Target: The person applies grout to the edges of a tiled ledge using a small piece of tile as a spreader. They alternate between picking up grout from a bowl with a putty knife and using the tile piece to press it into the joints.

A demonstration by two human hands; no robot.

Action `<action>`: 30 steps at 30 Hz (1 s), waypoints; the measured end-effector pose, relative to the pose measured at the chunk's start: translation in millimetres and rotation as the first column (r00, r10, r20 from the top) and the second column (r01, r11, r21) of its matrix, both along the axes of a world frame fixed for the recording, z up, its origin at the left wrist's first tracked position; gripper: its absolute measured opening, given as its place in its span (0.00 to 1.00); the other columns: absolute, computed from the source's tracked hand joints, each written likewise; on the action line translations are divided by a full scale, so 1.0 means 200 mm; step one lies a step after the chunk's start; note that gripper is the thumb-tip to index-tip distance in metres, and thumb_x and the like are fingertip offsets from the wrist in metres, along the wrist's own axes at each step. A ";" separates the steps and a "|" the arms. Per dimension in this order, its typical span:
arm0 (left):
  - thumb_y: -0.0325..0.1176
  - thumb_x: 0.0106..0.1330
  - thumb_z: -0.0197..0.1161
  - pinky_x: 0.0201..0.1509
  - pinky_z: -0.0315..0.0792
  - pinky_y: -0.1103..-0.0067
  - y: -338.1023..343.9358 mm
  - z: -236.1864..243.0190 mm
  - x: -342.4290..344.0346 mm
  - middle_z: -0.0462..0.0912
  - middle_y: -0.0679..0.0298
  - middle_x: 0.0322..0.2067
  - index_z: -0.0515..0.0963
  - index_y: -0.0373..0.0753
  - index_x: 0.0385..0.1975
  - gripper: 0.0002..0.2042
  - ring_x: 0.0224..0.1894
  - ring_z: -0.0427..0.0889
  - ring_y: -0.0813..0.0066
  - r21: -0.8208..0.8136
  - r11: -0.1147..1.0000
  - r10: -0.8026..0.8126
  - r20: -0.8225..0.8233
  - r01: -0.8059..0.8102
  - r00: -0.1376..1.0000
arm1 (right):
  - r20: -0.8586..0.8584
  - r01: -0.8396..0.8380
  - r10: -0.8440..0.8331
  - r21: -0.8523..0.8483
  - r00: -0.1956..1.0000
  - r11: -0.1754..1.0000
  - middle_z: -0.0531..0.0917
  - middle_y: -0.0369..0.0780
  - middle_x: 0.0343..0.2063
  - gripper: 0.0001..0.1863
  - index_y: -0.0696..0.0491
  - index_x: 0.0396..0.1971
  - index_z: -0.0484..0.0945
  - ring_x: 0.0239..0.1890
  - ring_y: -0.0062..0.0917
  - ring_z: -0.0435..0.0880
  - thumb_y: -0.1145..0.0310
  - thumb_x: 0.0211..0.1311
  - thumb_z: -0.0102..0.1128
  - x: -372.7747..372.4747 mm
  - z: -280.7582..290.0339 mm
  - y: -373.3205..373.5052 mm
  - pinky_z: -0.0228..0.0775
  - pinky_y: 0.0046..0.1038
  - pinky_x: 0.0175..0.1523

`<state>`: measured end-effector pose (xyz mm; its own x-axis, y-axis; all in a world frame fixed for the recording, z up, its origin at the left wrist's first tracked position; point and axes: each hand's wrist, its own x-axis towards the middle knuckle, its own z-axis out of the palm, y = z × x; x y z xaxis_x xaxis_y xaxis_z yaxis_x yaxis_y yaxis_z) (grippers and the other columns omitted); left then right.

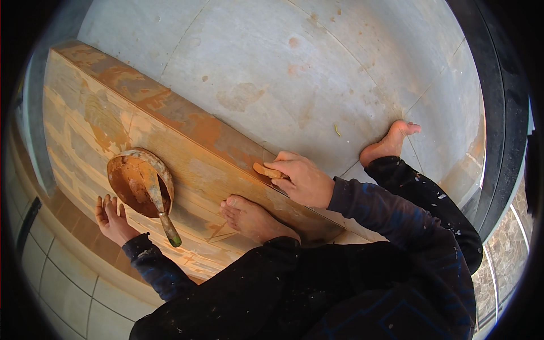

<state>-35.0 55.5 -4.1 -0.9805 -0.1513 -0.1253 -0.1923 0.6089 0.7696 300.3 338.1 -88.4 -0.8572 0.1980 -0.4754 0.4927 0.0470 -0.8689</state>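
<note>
**Right hand presses an orange-tan pad to the edge of a smeared step**

The small orange-tan pad [268, 170], whose exact kind is hard to tell, is at the long edge of a tiled step [195, 175], where the broad top meets the narrow side. The right hand [305, 180] has its fingers clamped on the pad, with the thumb on the nearer side. Orange-brown paste is smeared in patches over both the step's wood-look top and its narrow side.

Near the pad, the bare left foot [254, 220] is planted on the step. Farther left stands a round bowl [139, 152] with orange-brown paste coating its inside. A putty knife [158, 198] leans in it, blade inside and dark handle jutting over the rim.

Just beside the bowl, the left hand [116, 225] is held palm up with its fingers apart and slightly curled, the tips stained orange-brown; whether it touches the bowl cannot be told.

Beyond the step spreads a grey tiled floor [243, 51] with brownish stains and a yellow-green scrap [338, 130]. The bare right foot [391, 141] rests there. Paint-like specks dot the black trousers [345, 277]. A dark frame [501, 85] curves along the far right.
</note>
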 end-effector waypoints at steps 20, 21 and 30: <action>0.28 0.70 0.60 0.56 0.79 0.74 0.01 -0.04 0.00 0.80 0.52 0.53 0.71 0.34 0.59 0.19 0.53 0.83 0.65 0.020 1.000 -0.019 0.015 0.019 1.000 | 0.416 -0.422 0.390 -0.016 0.821 0.906 0.87 0.50 0.26 0.19 0.64 0.29 0.83 0.32 0.38 0.89 0.61 0.67 0.53 -0.54 -0.23 0.08 0.80 0.37 0.39; 0.28 0.70 0.60 0.55 0.80 0.74 0.02 -0.06 0.00 0.80 0.53 0.53 0.71 0.34 0.59 0.19 0.52 0.83 0.65 0.041 0.998 -0.038 0.021 0.037 0.999 | 0.374 -0.414 0.368 0.046 0.851 0.909 0.86 0.51 0.25 0.21 0.64 0.29 0.82 0.31 0.38 0.88 0.59 0.68 0.53 -0.55 -0.24 0.09 0.80 0.36 0.39; 0.28 0.70 0.59 0.56 0.79 0.74 0.02 -0.02 0.00 0.80 0.53 0.53 0.71 0.34 0.59 0.18 0.54 0.82 0.65 -0.031 1.000 0.003 0.005 -0.003 1.000 | 0.289 -0.108 0.160 -0.187 0.944 0.976 0.84 0.48 0.29 0.13 0.60 0.38 0.82 0.32 0.40 0.84 0.64 0.66 0.59 -0.28 -0.28 0.24 0.73 0.39 0.40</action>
